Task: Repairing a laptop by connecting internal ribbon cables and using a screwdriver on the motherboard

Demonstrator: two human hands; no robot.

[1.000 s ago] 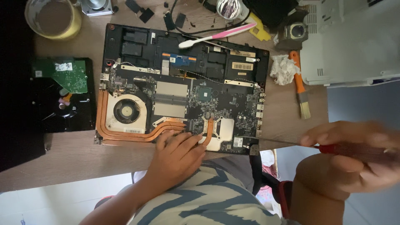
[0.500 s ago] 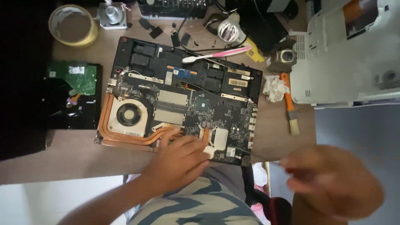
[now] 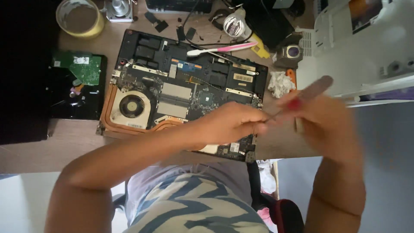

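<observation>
An opened laptop [image 3: 185,90] lies on the wooden desk, its circuit board, round fan [image 3: 131,106] and copper heat pipes exposed. My left hand [image 3: 230,123] hovers over the board's right front part, fingers pinched at the metal tip of a screwdriver [image 3: 302,97]. My right hand [image 3: 325,123], blurred, grips the screwdriver's red and grey handle just right of the laptop. The tip's contact with the board is hidden by my left hand.
A tape roll [image 3: 79,17] sits at the back left, a bare hard drive [image 3: 77,86] left of the laptop. A pink-handled toothbrush [image 3: 222,48] lies on the laptop's rear. Crumpled tissue [image 3: 280,84], a small lens part [image 3: 293,52] and a white device [image 3: 362,47] stand right.
My right hand rose from the lower right with the screwdriver to meet my left hand. My left hand moved right from the board's front edge onto the tool's tip.
</observation>
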